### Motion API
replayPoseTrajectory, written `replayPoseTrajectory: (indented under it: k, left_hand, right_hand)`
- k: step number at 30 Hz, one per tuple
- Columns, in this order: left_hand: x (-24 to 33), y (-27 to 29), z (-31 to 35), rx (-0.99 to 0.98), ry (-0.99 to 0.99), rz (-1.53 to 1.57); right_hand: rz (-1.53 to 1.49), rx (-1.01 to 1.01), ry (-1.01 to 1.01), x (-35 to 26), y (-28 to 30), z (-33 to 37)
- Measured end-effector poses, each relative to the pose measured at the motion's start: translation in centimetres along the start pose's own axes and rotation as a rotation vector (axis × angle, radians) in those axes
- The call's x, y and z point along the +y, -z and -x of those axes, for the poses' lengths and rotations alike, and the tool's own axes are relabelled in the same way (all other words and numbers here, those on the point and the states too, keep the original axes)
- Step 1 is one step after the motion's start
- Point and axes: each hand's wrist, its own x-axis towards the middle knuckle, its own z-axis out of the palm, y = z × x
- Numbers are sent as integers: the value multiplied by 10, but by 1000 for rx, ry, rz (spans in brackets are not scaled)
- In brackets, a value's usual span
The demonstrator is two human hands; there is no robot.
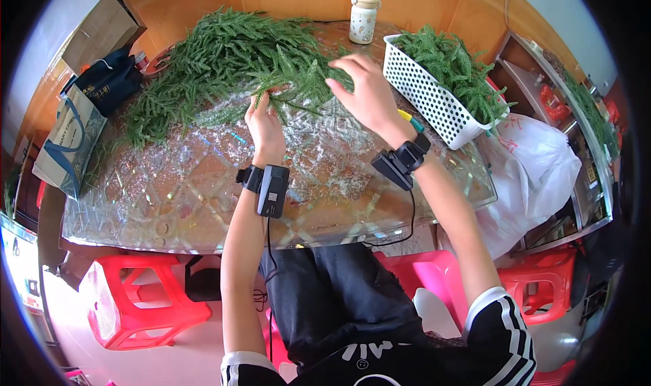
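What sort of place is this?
Probably a small workshop, or a home used as one, judging by the heap of green, needle-leaved sprigs, the white perforated plastic basket holding more, and the red plastic stools nearby.

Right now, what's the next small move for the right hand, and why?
Probably bring the thumb and fingers of the right hand together on the green sprig: they're spread apart beside its foliage, while the left hand pinches its left end, so it looks steadied.
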Motion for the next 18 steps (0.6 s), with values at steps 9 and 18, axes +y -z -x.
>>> replayPoseTrajectory:
  k: [9,18]
  left_hand:
    - [13,-19,14,-287,34,14]
    - [12,-20,17,-556,145,-161]
  right_hand:
    - [325,-185,289,-26,-8,-38]
    - [468,-371,433,-3,15,-27]
